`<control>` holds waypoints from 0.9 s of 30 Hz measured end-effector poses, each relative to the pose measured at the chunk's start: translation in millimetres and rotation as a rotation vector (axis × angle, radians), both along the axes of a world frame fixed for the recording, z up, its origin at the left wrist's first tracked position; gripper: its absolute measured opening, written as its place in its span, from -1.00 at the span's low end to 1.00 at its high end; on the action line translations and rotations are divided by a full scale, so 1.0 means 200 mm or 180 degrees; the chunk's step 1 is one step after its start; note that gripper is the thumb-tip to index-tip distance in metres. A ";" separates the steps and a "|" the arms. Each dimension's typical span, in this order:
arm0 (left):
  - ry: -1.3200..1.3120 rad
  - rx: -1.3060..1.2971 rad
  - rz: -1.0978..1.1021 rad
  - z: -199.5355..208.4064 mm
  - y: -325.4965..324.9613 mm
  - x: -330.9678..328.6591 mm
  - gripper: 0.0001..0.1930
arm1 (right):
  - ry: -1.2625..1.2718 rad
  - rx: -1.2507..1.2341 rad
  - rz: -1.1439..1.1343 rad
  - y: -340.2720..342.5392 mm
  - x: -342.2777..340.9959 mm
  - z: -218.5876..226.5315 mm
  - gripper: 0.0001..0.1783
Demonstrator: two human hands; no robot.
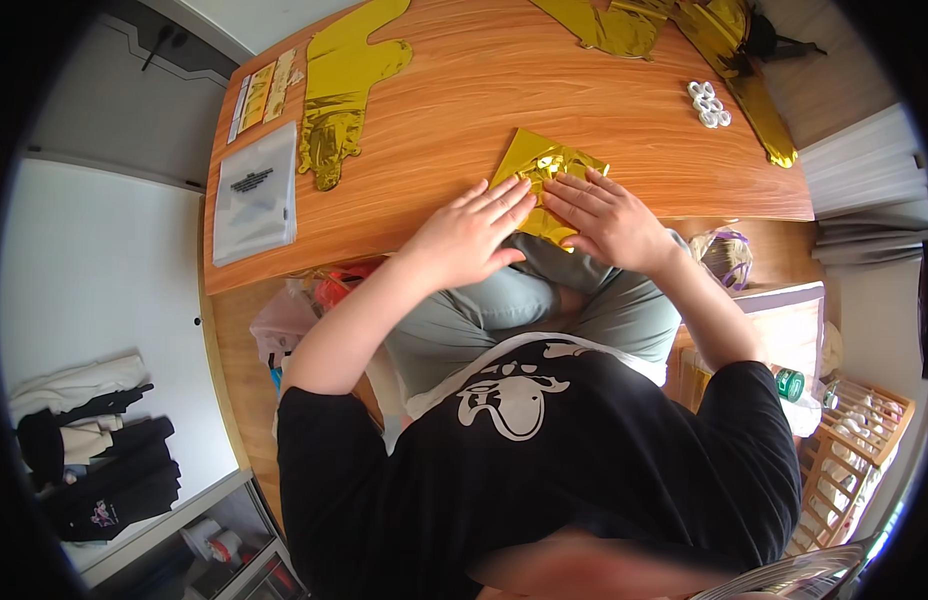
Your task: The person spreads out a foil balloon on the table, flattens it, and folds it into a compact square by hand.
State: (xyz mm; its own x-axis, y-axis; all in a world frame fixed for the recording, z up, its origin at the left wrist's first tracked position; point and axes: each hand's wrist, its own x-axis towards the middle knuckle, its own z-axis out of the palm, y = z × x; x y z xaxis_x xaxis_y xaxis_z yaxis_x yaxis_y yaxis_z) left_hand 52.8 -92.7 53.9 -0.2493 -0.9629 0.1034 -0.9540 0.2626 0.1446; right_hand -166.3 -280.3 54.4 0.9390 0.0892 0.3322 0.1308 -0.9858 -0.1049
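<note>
A folded piece of shiny gold foil [524, 150], which looks like a flat, uninflated balloon, lies at the table's near edge. Its lower corner hangs over the edge above my lap. My left hand [474, 232] rests on its left side, with fingers stretched out and pointing inward. From the other side my right hand [614, 222] lies flat on it too, fingers extended and the tips near those of the left. Both palms face down, and neither hand grips the foil. The fingers hide part of the foil's middle.
On the wooden table [444, 90], another flat gold foil balloon [339, 90] lies at left, beside a clear plastic bag [256, 195] and a printed card [259, 95]. More gold foil [624, 30] lies at the far right. Several white rolls [709, 105] sit nearby.
</note>
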 end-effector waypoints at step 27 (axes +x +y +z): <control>0.1402 0.0512 -0.0427 -0.02 -0.45 0.23 -0.36 | -0.0641 0.0662 -0.0676 0.03 0.22 0.00 -0.86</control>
State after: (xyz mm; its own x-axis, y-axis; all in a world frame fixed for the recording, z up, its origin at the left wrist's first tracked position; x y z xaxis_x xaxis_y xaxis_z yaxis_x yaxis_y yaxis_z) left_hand 98.5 -183.5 50.1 -0.3384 -0.9376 0.0794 -0.7522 0.3203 0.5758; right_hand -121.9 -275.3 55.0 0.8432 -0.1898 0.5029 -0.0362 -0.9535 -0.2992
